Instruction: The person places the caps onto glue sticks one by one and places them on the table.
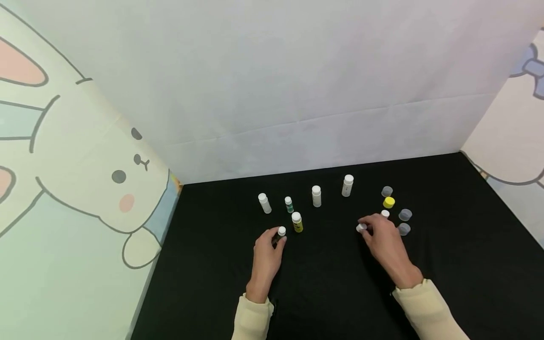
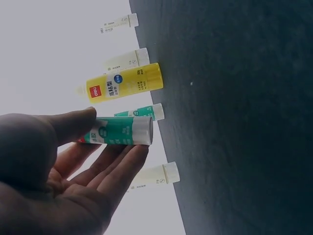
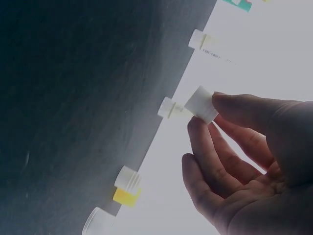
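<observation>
My left hand [image 1: 266,257] grips a green glue stick [image 2: 120,130] upright between thumb and fingers, its white top [image 1: 282,231] showing above the fingertips. Just beyond it stands a yellow glue stick [image 1: 298,224] with a white top. A second, smaller green glue stick [image 1: 289,205] is behind that one. Over on the right, thumb and fingers of my right hand [image 1: 386,243] pinch a small white cap [image 3: 201,104], held tilted. Beside the right knuckles is another white cap [image 1: 384,214], partly hidden by the hand.
White glue sticks [image 1: 316,197] stand along the back of the black tabletop [image 1: 204,283]. At the right sit a yellow cap [image 1: 388,202] and several translucent caps [image 1: 405,215]. A pale cloth wall [image 1: 297,85] rises behind the table's far edge.
</observation>
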### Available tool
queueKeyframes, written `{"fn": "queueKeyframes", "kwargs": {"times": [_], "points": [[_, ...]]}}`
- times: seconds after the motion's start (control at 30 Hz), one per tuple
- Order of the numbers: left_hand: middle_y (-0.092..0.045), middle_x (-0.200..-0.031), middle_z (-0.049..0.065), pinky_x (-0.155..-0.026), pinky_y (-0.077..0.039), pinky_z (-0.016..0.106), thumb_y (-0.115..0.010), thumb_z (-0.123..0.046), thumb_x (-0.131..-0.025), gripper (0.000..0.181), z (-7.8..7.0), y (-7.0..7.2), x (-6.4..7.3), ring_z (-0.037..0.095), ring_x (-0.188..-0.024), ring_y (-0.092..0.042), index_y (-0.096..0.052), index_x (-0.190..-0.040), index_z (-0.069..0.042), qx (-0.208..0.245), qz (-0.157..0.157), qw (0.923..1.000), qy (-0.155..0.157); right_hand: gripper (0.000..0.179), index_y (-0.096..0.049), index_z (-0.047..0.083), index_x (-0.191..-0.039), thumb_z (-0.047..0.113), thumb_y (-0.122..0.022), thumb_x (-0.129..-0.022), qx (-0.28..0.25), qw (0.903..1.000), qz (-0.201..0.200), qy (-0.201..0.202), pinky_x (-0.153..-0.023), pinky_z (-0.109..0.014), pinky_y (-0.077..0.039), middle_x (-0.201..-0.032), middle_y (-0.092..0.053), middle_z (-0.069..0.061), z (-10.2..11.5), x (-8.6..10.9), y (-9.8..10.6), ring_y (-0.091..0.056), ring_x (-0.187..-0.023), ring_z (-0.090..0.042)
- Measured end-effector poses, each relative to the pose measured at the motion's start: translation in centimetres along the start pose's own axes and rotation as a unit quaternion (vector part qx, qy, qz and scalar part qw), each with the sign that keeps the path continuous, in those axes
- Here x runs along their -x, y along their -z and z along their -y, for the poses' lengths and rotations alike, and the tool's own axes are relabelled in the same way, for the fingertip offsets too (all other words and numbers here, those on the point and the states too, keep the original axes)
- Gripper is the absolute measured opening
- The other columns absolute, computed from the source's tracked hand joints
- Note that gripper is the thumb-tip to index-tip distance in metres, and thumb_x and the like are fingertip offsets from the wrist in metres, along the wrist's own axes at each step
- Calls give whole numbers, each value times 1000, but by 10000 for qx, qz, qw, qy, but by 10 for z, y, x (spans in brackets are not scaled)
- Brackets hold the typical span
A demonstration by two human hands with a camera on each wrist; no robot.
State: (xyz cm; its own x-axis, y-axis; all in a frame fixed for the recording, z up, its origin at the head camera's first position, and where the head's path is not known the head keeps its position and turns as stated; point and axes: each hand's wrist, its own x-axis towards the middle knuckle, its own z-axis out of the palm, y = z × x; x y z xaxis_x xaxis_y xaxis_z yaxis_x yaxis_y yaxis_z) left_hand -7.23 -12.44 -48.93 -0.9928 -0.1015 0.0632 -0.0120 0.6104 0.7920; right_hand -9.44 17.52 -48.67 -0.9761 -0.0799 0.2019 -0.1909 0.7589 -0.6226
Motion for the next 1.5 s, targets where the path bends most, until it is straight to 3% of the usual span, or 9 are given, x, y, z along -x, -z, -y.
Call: {"fn": "queueKeyframes", "kwargs": {"times": [0.3, 0.67, 1.5], "points": [[-73, -116, 10, -97, -59, 46, -73, -5, -100, 24, 2, -1, 1, 27, -112, -72, -73, -124, -5, -32, 143, 9998, 162, 18, -77, -4, -108, -7, -76, -90, -159, 9997, 124, -101, -76, -51, -55, -101, -71, -16, 11, 0, -4, -70, -88, -31], [-73, -114, 8, -95, -59, 46, -74, -5, -99, 25, -1, -2, 2, 26, -110, -72, -74, -124, -5, -119, 189, 9997, 76, 20, -76, -3, -112, -4, -76, -92, -280, 9990, 332, -44, -78, -50, -56, -103, -72, -14, 25, -4, -6, -68, -88, -28], [-74, -110, 6, -90, -59, 45, -75, -5, -98, 23, -9, -4, 6, 22, -103, -72, -76, -121, -7, -188, 291, 9994, -79, 18, -78, 1, -110, -2, -78, -92, -562, 9975, 364, 204, -78, -46, -56, -103, -73, -9, 57, -5, -13, -69, -90, -26]]}}
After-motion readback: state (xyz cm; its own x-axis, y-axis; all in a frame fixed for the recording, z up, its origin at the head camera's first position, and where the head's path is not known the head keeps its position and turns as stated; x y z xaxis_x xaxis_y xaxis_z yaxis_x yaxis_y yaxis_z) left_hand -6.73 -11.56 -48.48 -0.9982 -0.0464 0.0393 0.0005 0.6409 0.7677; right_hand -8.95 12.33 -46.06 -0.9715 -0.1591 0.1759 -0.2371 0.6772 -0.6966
